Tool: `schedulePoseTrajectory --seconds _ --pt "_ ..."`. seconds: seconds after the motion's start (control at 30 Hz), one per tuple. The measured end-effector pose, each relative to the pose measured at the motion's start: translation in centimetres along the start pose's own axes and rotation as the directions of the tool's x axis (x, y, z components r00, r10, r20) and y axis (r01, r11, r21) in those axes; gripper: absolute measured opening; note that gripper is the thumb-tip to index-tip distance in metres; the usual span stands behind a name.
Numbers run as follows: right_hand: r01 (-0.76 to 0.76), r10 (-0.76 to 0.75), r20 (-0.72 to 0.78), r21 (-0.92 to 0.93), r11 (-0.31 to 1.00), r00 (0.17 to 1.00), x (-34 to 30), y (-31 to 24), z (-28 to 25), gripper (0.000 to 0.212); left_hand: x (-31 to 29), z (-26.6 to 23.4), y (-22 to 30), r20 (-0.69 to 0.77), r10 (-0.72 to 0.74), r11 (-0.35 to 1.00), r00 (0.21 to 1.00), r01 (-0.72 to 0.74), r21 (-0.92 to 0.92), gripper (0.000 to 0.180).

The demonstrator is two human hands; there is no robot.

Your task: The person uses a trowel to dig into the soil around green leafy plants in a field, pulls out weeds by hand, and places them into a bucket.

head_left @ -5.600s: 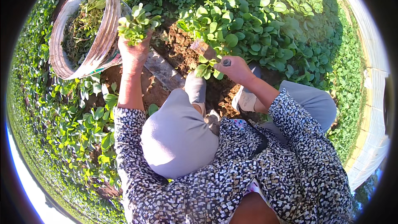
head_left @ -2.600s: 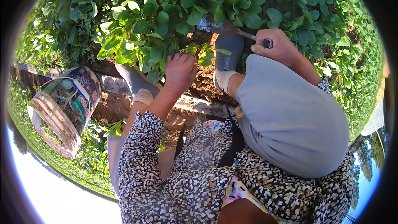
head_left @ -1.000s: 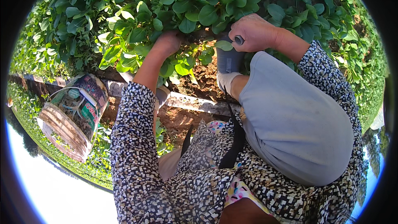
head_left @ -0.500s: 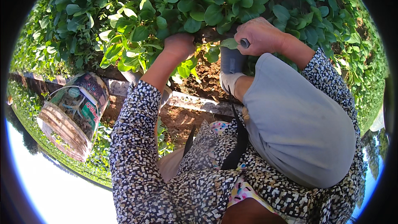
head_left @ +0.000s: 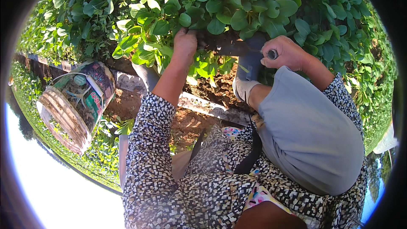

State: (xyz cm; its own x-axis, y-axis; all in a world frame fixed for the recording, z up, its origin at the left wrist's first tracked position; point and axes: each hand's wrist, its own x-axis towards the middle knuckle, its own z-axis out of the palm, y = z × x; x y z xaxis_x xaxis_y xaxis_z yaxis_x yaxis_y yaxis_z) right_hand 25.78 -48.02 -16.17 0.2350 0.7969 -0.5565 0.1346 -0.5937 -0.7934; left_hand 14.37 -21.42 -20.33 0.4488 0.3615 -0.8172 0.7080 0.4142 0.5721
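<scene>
My right hand point(head_left: 283, 52) is wrapped round the grey handle point(head_left: 272, 54) of a short-handled blade tool. Its dark, flat blade point(head_left: 229, 46) points left, low under the leaves and just above the soil; the exact kind of tool I cannot tell. My left hand point(head_left: 185, 46) is closed at the base of the leafy green plants point(head_left: 239, 19), left of the blade. Leaves hide its fingertips, so what they pinch does not show. Lighter green leaves point(head_left: 146, 53) stand beside my left wrist.
A dirty plastic bucket point(head_left: 70, 121) with a wire handle lies tilted at the left. A pale strip of edging point(head_left: 199, 104) crosses the brown soil point(head_left: 186, 127) below my hands. My shoe point(head_left: 243, 87) and bent knee point(head_left: 309, 131) are close to my right arm.
The blade now shows between my hands, where leaves and my fist covered it. My right hand has shifted right and slightly down. The view has moved a little, and more leaves hang over the blade.
</scene>
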Motion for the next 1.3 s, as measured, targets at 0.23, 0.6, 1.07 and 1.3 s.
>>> schedulePoseTrajectory --seconds 0.23,0.6,1.07,1.3 --pt "0.133 -0.153 -0.223 -0.103 0.986 0.963 -1.1 -0.8 -0.6 0.023 0.5 0.0 -4.6 -0.108 0.058 0.976 0.992 -0.079 -0.204 0.009" --pt "0.011 0.117 -0.372 0.325 0.946 0.921 -2.7 -0.2 -1.3 0.027 3.4 3.1 -2.6 0.048 0.525 0.547 0.85 -0.379 0.746 0.054" --pt "0.034 0.087 -0.329 0.345 0.938 0.94 -3.3 0.8 -0.7 0.028 4.4 1.7 -1.5 0.198 0.512 0.422 0.836 -0.446 0.789 0.041" --pt "-0.002 0.14 -0.267 0.459 0.888 0.954 -3.5 0.7 -0.4 0.028 5.3 0.5 -2.9 0.088 0.663 0.544 0.743 -0.559 0.625 0.025"
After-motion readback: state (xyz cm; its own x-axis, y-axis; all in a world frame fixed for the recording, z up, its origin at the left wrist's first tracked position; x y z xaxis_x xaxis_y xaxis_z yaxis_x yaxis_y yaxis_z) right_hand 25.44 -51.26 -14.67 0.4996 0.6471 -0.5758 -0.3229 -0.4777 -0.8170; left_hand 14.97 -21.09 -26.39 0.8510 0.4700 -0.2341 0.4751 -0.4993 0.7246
